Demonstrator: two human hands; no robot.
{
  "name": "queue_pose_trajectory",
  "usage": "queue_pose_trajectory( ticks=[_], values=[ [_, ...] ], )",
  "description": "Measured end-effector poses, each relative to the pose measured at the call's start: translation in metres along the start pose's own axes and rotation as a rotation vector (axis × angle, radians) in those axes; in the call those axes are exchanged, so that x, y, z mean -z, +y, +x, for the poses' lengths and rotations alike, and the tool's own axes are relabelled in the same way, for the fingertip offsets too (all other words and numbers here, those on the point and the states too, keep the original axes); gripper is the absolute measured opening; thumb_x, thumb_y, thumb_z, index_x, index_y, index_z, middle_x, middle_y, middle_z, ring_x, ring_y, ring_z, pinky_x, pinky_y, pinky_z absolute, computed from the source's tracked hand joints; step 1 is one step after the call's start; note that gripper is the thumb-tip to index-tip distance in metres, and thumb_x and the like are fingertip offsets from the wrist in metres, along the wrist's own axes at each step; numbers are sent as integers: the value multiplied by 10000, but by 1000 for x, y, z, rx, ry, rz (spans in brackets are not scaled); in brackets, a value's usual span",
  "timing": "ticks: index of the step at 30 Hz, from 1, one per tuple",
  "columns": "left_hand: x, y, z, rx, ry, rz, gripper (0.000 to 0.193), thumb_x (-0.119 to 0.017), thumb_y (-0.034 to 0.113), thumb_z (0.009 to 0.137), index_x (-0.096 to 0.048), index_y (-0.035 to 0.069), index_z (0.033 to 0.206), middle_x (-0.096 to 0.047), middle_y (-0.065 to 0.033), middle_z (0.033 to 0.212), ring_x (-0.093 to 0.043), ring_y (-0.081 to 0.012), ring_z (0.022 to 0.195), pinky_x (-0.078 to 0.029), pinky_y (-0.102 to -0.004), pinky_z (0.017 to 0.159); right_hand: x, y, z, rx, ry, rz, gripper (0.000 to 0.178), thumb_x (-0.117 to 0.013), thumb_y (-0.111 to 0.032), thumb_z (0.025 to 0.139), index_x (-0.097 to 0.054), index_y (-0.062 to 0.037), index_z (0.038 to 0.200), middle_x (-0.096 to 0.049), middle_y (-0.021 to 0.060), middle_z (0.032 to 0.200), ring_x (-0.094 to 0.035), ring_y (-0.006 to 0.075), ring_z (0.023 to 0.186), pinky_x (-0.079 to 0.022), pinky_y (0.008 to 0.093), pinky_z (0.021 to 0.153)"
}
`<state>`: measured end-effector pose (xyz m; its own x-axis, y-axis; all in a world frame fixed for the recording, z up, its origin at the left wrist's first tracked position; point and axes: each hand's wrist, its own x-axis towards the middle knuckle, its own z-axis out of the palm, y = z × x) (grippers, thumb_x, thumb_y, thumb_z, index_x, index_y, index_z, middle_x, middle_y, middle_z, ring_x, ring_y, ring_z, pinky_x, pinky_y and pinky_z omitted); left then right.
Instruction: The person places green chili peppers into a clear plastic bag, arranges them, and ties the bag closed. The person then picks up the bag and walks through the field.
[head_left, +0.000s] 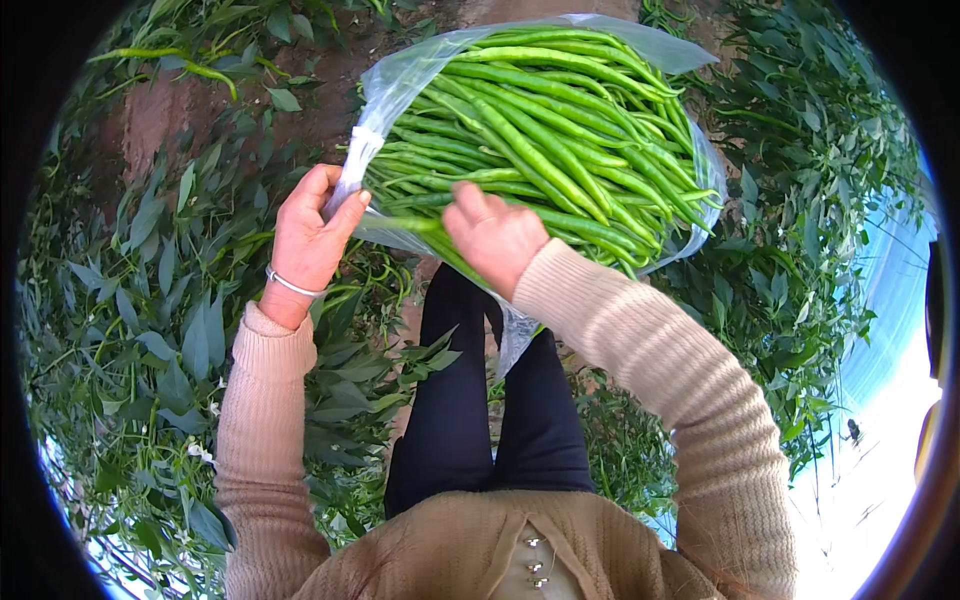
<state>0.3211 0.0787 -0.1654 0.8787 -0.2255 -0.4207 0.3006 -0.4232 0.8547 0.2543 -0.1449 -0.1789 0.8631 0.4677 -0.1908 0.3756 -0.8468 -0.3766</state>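
A clear plastic bag (384,84) full of long green chili peppers (560,130) is in front of me, its mouth spread wide. My left hand (315,235), with a silver bangle at the wrist, pinches the bag's bunched white edge between thumb and fingers on the left side. Over the near side of the heap is my right hand (495,235), its fingers curled. A motion-blurred green chili pepper (408,223) sticks out leftward from under those fingers, and the grip itself is partly hidden.
Leafy pepper plants (170,310) crowd the left, with more plants (800,200) on the right. Hanging peppers (185,65) show at the upper left. Brown soil (160,125) lies between the rows. Blue-white sheeting (885,290) stands at the far right. My dark-trousered legs (455,400) are below the bag.
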Motion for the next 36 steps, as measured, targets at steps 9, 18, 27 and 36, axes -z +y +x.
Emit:
queue_pose_trajectory(
  ticks=[9, 18, 27, 36],
  values=[
    [1, 8, -2, -7, -86, -70, 122, -637, 43, 906, -580, 14, 1010, -570, 50, 851, -480, -30, 757, -423, -203, 668, -14, -26, 29, -170, -165, 26, 111, -589, -92, 798, -568, -45, 896, -530, 110, 859, -670, 232, 678, -561, 363, 531],
    [-13, 5, -5, -1, 187, -227, 234, -509, -35, 908, -541, -5, 1138, -579, -11, 1015, -532, -51, 843, -436, -211, 772, -25, -31, 30, -301, 21, -15, 98, -583, -106, 810, -538, -69, 889, -506, 96, 849, -645, 206, 644, -554, 346, 485],
    [-13, 12, 2, -12, 235, 213, 407, -609, -19, 770, -594, 25, 1175, -574, -39, 979, -472, -69, 638, -437, -221, 611, 2, -16, -23, -357, 162, 267, 324, -676, -214, 829, -588, -104, 1121, -550, 125, 1117, -623, 288, 927, -559, 385, 730],
    [-24, 32, 0, -140, 223, 353, 364, -663, 10, 782, -594, 13, 1139, -564, -137, 1061, -578, -250, 979, -473, -345, 872, 17, 33, -60, -419, 26, -78, 216, -704, -193, 790, -589, -76, 931, -521, 81, 860, -637, 266, 680, -541, 381, 563]
  ],
)
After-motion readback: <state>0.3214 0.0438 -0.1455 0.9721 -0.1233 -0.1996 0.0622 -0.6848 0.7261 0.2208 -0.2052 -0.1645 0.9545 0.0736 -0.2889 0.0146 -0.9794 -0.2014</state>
